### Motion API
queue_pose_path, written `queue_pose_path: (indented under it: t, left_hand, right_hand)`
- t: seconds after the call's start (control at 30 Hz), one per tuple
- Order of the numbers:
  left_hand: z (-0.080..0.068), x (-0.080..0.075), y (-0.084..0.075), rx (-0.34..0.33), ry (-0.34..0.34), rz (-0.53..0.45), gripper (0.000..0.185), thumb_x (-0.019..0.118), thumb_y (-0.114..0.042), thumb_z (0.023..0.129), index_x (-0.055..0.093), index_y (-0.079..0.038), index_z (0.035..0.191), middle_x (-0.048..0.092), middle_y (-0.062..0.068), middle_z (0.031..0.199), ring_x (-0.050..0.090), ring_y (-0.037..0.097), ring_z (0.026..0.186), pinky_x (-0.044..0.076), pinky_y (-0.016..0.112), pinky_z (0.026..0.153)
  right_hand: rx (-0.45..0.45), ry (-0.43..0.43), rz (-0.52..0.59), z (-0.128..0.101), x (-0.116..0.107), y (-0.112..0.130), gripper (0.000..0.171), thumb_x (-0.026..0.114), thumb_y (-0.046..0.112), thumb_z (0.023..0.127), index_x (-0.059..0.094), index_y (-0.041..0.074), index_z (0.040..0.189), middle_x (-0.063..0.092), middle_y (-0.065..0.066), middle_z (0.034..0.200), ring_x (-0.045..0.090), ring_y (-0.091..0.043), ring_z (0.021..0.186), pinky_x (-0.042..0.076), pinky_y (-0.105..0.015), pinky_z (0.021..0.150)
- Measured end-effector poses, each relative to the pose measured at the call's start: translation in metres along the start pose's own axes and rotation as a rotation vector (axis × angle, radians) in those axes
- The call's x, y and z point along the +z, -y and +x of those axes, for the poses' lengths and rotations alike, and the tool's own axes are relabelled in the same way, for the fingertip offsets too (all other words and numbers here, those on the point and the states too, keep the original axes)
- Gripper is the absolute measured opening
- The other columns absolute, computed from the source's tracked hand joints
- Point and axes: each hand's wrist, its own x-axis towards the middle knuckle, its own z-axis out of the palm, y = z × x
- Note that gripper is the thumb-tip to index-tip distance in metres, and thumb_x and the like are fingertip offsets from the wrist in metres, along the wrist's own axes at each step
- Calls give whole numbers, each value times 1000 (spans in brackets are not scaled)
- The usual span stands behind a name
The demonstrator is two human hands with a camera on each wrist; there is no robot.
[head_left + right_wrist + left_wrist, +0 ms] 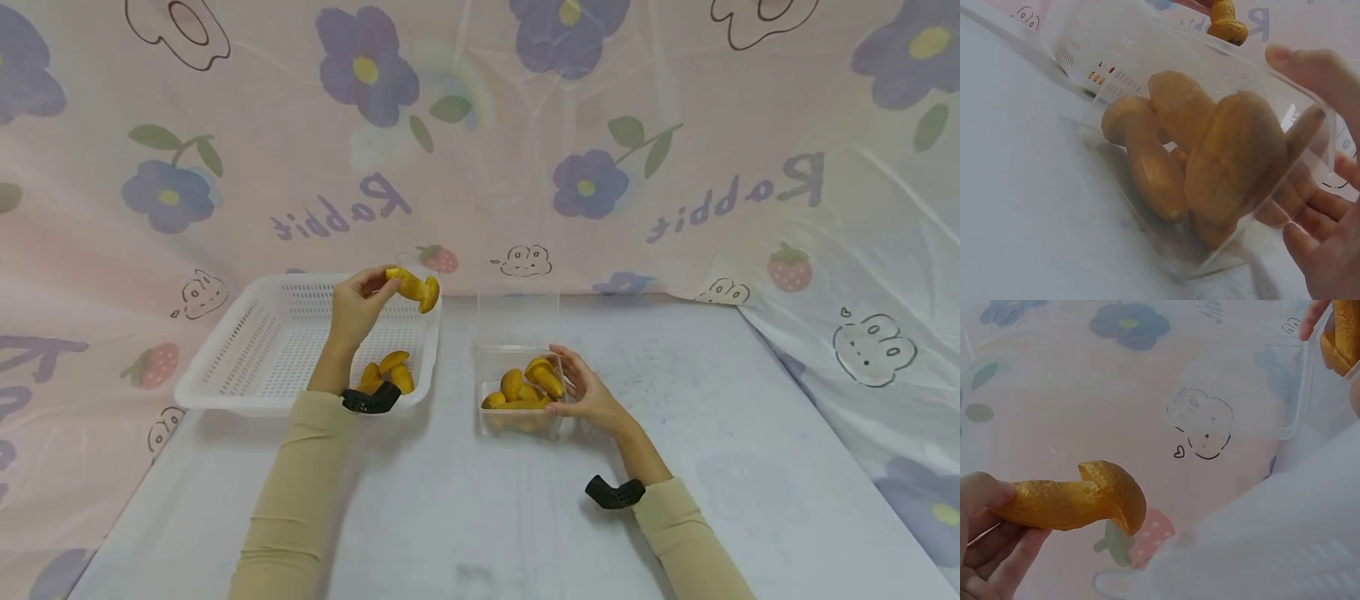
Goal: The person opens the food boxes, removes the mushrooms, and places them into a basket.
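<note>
My left hand [358, 304] pinches a golden toy mushroom [415, 288] by its stem and holds it in the air above the right rim of the white perforated basket [247, 350]. The left wrist view shows the same mushroom [1079, 499] between thumb and fingers [985, 512]. Two or three more mushrooms [388, 372] lie in the basket's near right corner. My right hand [588, 390] steadies a small clear plastic box [521, 417] from its right side, fingers [1325, 219] curled against the wall. The box holds several mushrooms [1210, 156].
The box's clear lid [517, 315] stands upright behind it. A pale tablecloth [465, 517] covers the table, and a pink flowered sheet [480, 142] hangs all around the back and sides. A black wrist mount [615, 492] sits on each forearm.
</note>
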Motion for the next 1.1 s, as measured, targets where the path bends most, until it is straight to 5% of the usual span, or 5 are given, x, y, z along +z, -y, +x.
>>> queue_pose_path:
  t: [0.23,0.37,0.5,0.67,1.1]
  left_hand:
    - [1,-6,1,-147,-33,-1,37,62,-19,94,62,1,125,63,22,126,57,-13,84,48,1,78]
    - [2,-7,5,-242,-64,-6,39,61,-21,95,60,-1,129,62,19,130,58,-9,87,53,12,90]
    - [3,-7,13,-308,-60,6,41,58,-22,97,56,-2,132,59,19,132,66,13,105,52,30,103]
    - [1,-9,13,-385,5,122,46,51,-22,100,46,-2,142,52,20,142,51,32,133,43,41,113]
    - [-9,-18,9,-348,35,161,43,48,-18,100,48,-1,140,53,21,141,50,34,132,42,45,114]
  right_hand:
    - [6,-4,-12,1,0,0,96,78,13,79,16,4,152,17,-28,159,8,-47,149,13,-67,118]
    - [6,-4,-11,1,0,-1,97,79,14,79,16,3,152,17,-27,159,8,-47,149,13,-67,117]
    - [6,-6,-10,0,0,0,97,79,13,79,16,3,152,17,-27,159,7,-47,149,12,-67,117]
    - [8,-11,-13,0,0,0,98,79,14,79,15,2,152,18,-27,158,8,-47,149,12,-68,117]
    - [-1,-9,-12,0,0,-1,98,79,13,79,15,1,152,18,-28,158,9,-47,149,13,-66,118]
